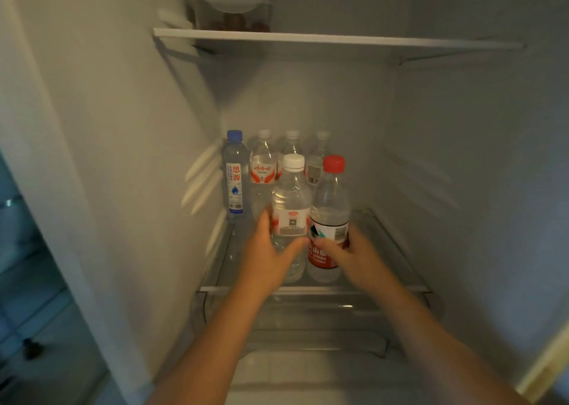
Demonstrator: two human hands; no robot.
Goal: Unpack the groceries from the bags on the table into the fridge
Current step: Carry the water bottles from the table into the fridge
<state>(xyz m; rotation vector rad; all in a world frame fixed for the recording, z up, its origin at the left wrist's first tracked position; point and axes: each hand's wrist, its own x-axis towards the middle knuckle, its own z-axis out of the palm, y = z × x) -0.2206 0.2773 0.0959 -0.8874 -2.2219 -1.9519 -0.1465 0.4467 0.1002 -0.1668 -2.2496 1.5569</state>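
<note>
Two bare forearms are reaching into the dim fridge (138, 127), over a clear drawer (308, 321). On the glass shelf (400, 288) just above it, near the front edge, the left hand (271, 250) is curling fingers and thumb round the white-capped bottle (291, 207). The right hand (354, 256) is gripping the red-capped bottle (331, 213), which is standing upright just beside it. Behind them, a blue-capped bottle (235, 176) and three more clear bottles (263, 164) are lining the back wall. Higher up, the upper shelf (308, 38) is bearing a lidded container (234, 10) at its left end.
</note>
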